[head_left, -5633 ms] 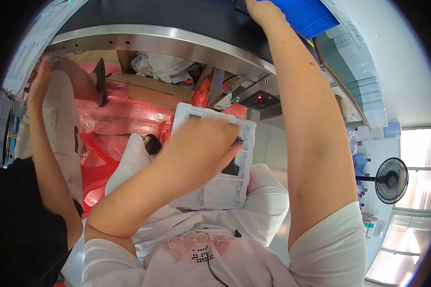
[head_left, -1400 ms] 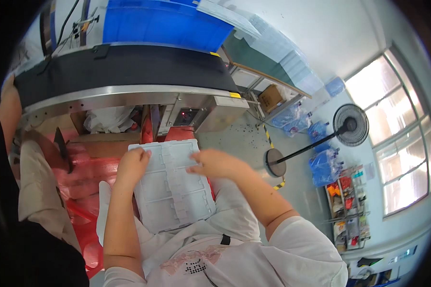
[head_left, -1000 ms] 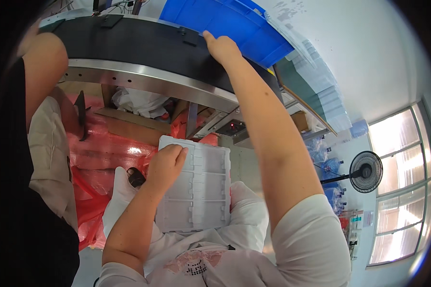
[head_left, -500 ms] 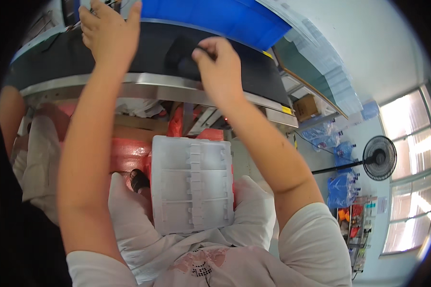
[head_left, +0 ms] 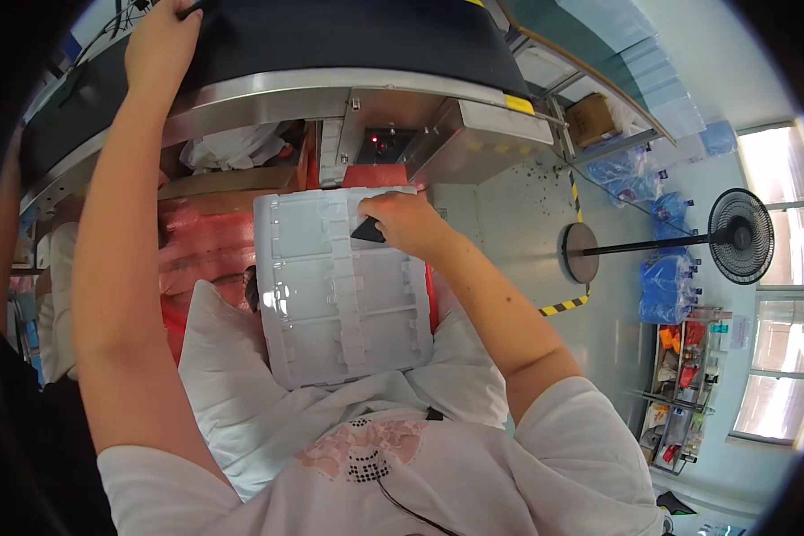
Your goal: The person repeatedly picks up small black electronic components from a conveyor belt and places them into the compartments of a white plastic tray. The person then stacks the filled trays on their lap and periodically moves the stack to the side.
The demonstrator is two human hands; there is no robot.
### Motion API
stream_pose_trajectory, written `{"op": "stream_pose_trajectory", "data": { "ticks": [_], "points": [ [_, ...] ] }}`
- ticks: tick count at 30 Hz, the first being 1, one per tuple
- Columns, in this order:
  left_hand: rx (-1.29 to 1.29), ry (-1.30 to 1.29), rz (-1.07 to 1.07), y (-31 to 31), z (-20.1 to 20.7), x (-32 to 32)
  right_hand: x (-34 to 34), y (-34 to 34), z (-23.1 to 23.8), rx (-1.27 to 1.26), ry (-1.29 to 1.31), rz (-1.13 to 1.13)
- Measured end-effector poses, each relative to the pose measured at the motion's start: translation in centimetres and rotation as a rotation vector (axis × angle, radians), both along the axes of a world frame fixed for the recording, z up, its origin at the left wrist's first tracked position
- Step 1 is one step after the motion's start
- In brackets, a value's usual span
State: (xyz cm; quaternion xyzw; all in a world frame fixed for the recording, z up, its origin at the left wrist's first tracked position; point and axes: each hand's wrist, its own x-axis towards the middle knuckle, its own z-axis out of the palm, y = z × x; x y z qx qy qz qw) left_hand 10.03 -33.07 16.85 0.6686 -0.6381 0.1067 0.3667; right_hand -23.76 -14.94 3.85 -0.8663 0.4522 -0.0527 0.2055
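A white plastic tray (head_left: 308, 288) of shallow compartments lies lengthwise on the white-trousered lap (head_left: 460, 375). Over its far right part, the right hand (head_left: 406, 223) pinches a flat black piece (head_left: 366, 232), corner leftward, long axis unclear. The left hand (head_left: 161, 49) stretches over the black conveyor belt (head_left: 330, 37), fingers curled, grip unclear.

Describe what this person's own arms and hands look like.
Both arms are bare below short, loose white sleeves. The left hand and right hand are ungloved. No watch or bracelet shows at either wrist, and no cable runs along the arms.
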Motion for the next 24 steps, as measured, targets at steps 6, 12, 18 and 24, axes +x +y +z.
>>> {"op": "stream_pose_trajectory", "data": {
  "ticks": [6,12,18,24],
  "points": [
    [-0.084,0.568,-0.284,19.7,1.7,-9.1,-0.1,3.6,-2.4,-0.207,-0.114,-0.231],
    [0.462,0.791,-0.554,21.3,-6.3,-9.2,0.0,8.4,-6.6,-0.232,0.139,-0.238],
    [0.726,0.035,-0.607,17.0,-16.8,-8.7,0.5,9.0,-5.9,-0.167,0.114,-0.295],
    [0.489,-0.085,-0.436,22.5,-19.6,-11.2,0.5,9.8,-4.2,-0.209,-0.093,-0.349]
  ]
}}
